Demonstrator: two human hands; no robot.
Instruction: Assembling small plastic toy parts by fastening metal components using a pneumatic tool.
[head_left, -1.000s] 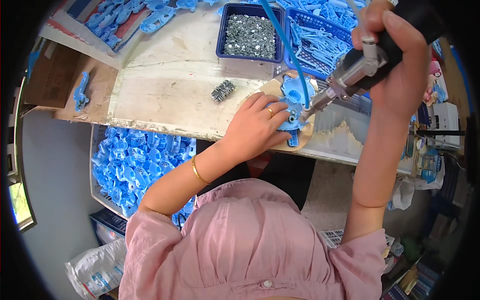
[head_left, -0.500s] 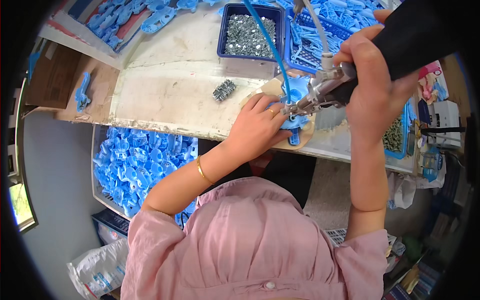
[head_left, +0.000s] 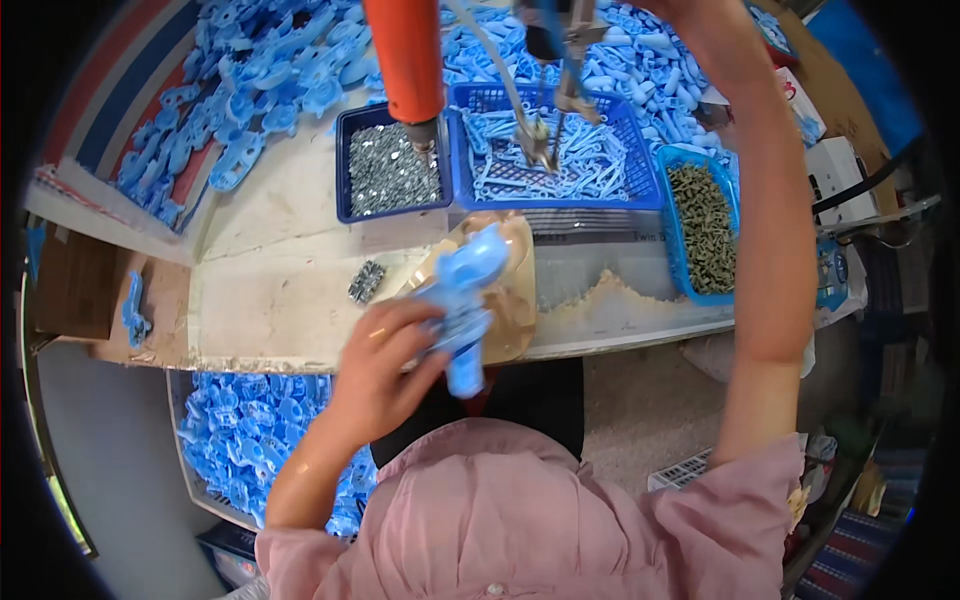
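Note:
My left hand [head_left: 385, 365] grips a light blue plastic part [head_left: 462, 300] by its lower end and holds it over a tan pad [head_left: 512, 300] at the bench's front edge. My right forearm [head_left: 770, 250] rises to the top of the picture, where the hand is cut off. An orange power tool [head_left: 405, 60] hangs tip down over a dark blue tray of silvery screws [head_left: 385, 175]. A metal tool tip [head_left: 540, 135] hangs on a hose above a blue basket of light blue parts [head_left: 560, 165].
A blue basket of dark screws [head_left: 705, 225] stands at the right. A small heap of screws [head_left: 366, 282] lies on the bench, and pale dust [head_left: 600, 300] beside the pad. Blue parts fill a bin under the bench [head_left: 250, 440] and pile up behind [head_left: 260, 90].
My right arm has lifted the tool off the part and gone up out of the picture. My left hand has pulled the blue part toward me, off the pad.

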